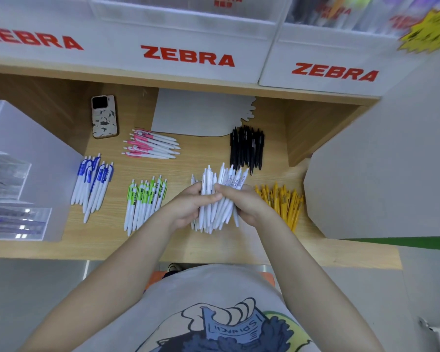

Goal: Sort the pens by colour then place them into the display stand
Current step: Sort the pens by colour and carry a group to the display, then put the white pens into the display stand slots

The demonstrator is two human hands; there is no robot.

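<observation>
Both hands grasp one bundle of white pens [215,199], left hand [188,207] and right hand [241,201] curled round it. Yellow pens [282,201] lie just right; green-clipped pens [145,201] lie left.

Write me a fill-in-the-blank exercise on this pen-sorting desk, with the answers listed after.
1. Both hands, the left hand and the right hand, grip a bundle of all-____ plastic pens.
2. The phone in a patterned case lies just left of the white pens with ____ clips.
3. The pile of black pens lies behind the pile of ____ pens.
4. The red word printed on the white display stand is ____.

Answers: white; pink; yellow; ZEBRA
</observation>
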